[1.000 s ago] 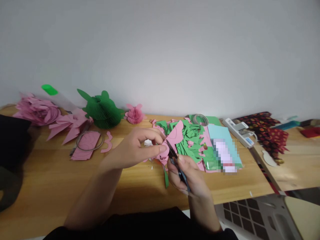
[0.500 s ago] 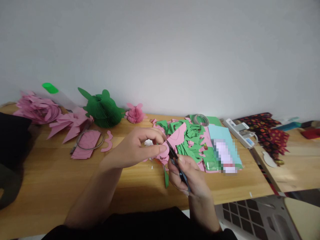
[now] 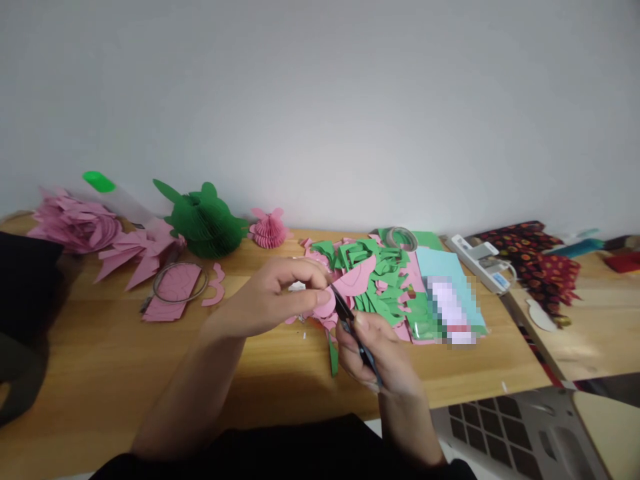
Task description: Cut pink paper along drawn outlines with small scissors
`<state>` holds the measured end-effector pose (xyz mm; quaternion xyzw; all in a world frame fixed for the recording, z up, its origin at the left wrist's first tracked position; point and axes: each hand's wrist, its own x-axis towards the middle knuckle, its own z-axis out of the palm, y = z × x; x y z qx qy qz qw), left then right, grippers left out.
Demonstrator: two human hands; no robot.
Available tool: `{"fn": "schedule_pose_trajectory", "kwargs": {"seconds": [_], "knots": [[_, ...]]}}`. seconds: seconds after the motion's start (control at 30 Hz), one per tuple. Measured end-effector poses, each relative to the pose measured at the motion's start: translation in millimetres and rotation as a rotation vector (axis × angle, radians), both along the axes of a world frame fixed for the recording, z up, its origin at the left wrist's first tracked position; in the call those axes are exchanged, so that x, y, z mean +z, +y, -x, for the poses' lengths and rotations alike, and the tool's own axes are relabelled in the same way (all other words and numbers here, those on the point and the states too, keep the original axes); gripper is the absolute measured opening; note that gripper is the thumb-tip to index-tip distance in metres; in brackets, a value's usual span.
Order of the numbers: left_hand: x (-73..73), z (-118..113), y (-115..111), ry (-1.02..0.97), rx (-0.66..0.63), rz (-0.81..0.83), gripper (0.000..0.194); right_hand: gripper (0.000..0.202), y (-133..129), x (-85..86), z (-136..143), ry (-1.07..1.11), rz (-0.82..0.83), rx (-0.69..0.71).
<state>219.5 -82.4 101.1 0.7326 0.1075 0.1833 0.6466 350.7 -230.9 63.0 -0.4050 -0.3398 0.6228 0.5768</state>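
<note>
Between the thumb and fingers of my left hand is a piece of pink paper with a curved edge and a drawn line. My right hand is closed round dark scissors, whose blades meet the paper close to my left thumb. How far the blades stand apart is hard to make out. Under and behind the hands lies a heap of green and pink paper scraps on the wooden table.
Left of my hands, a metal ring lies on pink paper sheets. Behind stand a green honeycomb paper figure and a small pink one. To the right are blue paper, a tape roll and a power strip.
The outer part of the pink paper has shifted slightly right and down beside the scissors. Both hands keep nearly the same place and grip. The view has tilted a little.
</note>
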Motion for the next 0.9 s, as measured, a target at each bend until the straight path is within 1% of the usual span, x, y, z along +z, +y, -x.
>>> {"fn": "schedule_pose_trajectory", "kwargs": {"seconds": [0.1, 0.27, 0.37, 0.5, 0.63, 0.77, 0.9], "knots": [[-1.0, -0.5, 2.2, 0.054, -0.027, -0.022, 0.025, 0.046, -1.7, -1.5, -1.2, -0.016, 0.031, -0.008], [-2.3, -8.3, 5.2, 0.027, -0.062, -0.139, 0.027, 0.048, -7.1, -7.0, -7.8, -0.046, 0.090, 0.018], [-6.3, -16.4, 5.5, 0.024, -0.109, -0.125, 0.026, 0.046, -12.2, -11.2, -12.4, -0.042, 0.096, 0.006], [-17.5, -28.8, 3.6, 0.080, -0.162, -0.065, 0.023, 0.046, -19.4, -19.8, -18.5, -0.021, 0.128, -0.039], [-32.7, -40.3, -0.6, 0.150, -0.168, 0.076, 0.022, 0.048, -23.6, -29.2, -25.6, 0.004, 0.172, -0.048], [-45.5, -48.4, -4.7, 0.202, -0.138, 0.200, 0.024, 0.049, -24.3, -35.3, -31.3, 0.054, 0.186, -0.057], [-56.4, -54.1, -6.8, 0.258, -0.052, 0.264, 0.024, 0.051, -23.3, -41.9, -35.5, 0.060, 0.208, -0.084]]}}
